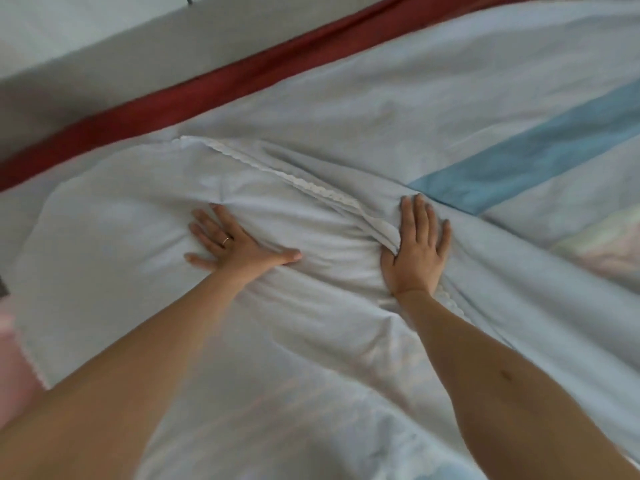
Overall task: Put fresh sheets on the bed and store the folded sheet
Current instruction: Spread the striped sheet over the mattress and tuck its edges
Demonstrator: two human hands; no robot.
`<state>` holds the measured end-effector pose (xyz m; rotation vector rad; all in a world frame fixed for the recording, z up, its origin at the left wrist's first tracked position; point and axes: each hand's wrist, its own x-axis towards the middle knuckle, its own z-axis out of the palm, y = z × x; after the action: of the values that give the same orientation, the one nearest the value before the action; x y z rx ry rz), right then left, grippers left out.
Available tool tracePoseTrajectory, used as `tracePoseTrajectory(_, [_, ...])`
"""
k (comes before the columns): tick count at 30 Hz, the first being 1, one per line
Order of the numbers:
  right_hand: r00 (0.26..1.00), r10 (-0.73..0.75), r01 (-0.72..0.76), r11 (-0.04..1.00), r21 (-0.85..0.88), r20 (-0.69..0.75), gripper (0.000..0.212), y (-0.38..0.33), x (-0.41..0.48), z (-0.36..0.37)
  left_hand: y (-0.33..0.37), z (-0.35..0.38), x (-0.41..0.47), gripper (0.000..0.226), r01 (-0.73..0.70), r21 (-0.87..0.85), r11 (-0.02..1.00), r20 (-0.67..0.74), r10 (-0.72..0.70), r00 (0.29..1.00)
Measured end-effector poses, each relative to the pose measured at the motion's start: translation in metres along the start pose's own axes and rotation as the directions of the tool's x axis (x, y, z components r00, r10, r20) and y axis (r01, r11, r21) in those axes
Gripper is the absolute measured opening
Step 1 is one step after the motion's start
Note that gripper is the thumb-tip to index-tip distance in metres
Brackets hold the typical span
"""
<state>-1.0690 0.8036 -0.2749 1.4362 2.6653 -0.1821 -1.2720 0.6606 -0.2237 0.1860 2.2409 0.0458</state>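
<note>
A pale blue sheet (311, 109) with a darker blue band (540, 157) covers the bed. On top lies a pale folded layer (131, 209) with a white lace-trimmed edge (277, 171) running diagonally. My left hand (235, 245) presses flat on this layer, fingers spread, a ring on one finger. My right hand (417, 252) lies flat with straight fingers on the bunched folds beside the lace edge. Wrinkles gather between the two hands.
A dark red strip (221, 84) of bedding runs along the bed's far side, with a grey-white wall (104, 39) beyond it. Pink fabric (14, 362) shows at the left edge. A pastel patch (606, 244) lies at the right.
</note>
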Motion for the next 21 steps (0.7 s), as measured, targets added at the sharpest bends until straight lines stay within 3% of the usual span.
tracePoseTrajectory(9, [0.999,0.002,0.000,0.999,-0.039,0.040,0.082,-0.001,0.006,0.000,0.004,-0.011,0.012,0.169,0.051,0.080,0.996,0.179,-0.065,0.982])
tracePoseTrajectory(21, [0.999,-0.034,0.034,0.999,0.031,0.007,0.073,0.002,0.010,0.003,0.006,-0.013,0.022,0.167,0.073,0.102,0.992,0.208,-0.093,0.974])
